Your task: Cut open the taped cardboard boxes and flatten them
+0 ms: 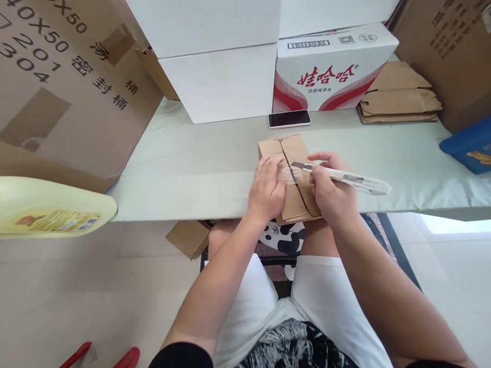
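A small brown cardboard box (289, 153) sits at the near edge of the pale table (189, 170), its top seam taped. My left hand (266, 189) rests on the box's left side with fingers bent, pressing it down. Wrapped in my right hand (329, 194) is a white utility knife (351, 179), its blade tip touching the tape at the middle seam while the handle points right.
A phone (289, 119) lies behind the box. White boxes (221, 80) and a red-and-white water carton (327, 68) stand at the back. Flattened cardboard (399, 96) and a blue item (479, 142) lie at right. A big brown carton (58, 78) and a yellow jug (41, 207) stand left.
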`<action>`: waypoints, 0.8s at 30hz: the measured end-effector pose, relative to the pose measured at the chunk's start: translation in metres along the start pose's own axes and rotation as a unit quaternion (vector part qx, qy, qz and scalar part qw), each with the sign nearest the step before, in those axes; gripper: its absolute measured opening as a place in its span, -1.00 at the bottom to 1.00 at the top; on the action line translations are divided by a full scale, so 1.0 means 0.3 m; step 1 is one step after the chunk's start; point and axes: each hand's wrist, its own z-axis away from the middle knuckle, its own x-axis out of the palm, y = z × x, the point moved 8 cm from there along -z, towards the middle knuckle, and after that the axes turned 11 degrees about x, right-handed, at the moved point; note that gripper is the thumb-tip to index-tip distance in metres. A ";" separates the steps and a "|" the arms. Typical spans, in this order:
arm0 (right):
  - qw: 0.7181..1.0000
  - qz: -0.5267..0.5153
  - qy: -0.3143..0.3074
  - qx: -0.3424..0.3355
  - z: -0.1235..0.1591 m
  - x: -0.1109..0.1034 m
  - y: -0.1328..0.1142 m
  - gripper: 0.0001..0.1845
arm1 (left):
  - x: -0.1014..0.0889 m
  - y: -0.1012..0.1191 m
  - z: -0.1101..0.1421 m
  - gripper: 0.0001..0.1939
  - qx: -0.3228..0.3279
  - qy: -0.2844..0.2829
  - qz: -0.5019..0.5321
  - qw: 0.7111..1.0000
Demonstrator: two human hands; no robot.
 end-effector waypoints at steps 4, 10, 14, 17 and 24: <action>0.998 0.056 -0.004 -0.011 -0.005 0.011 -0.021 -0.79 | 0.000 -0.004 -0.001 -0.56 0.005 0.011 -0.005 1.000; 0.995 0.099 -0.001 -0.033 -0.005 0.021 -0.031 -0.82 | -0.003 0.000 -0.001 -0.54 0.023 0.016 -0.015 0.999; 0.995 0.102 0.004 -0.023 -0.008 0.020 -0.026 -0.81 | -0.003 0.004 -0.002 -0.55 0.033 0.013 -0.018 0.999; 0.994 0.107 0.003 -0.022 -0.008 0.021 -0.027 -0.81 | -0.001 0.003 -0.004 -0.55 0.034 0.010 -0.023 0.999; 0.992 0.125 0.011 -0.031 -0.011 0.023 -0.027 -0.84 | 0.001 0.022 -0.012 -0.69 0.054 0.016 -0.029 0.998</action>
